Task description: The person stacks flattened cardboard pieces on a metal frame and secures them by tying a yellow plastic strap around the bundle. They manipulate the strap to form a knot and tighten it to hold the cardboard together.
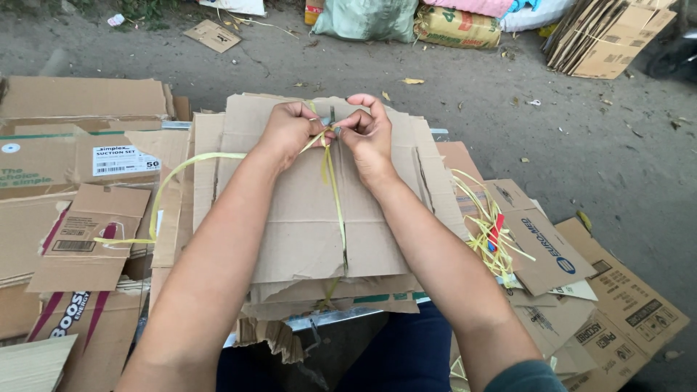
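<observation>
- Outdoors, dirt ground (508, 109), loose cardboard sheets (80, 218) at frame left and right.
- Centre frame: flattened cardboard stack (305, 218), yellow strap (336, 196) around it to keep it together.
- Left hand (289, 131) and right hand (369, 134), both closed, pinching strap ends at stack's top edge.

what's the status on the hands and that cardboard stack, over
Left hand and right hand both pinching yellow strap at top edge of flattened cardboard stack. Strap runs down stack's middle. Nothing blocking; loose strap tangle off right.

Yellow strap (335, 190) is pinched by left hand (289, 131) and right hand (368, 131) together atop flattened cardboard stack (305, 232). Loose strap bundle (488, 229) is seen to the right, sacks (406, 20) beyond.
</observation>
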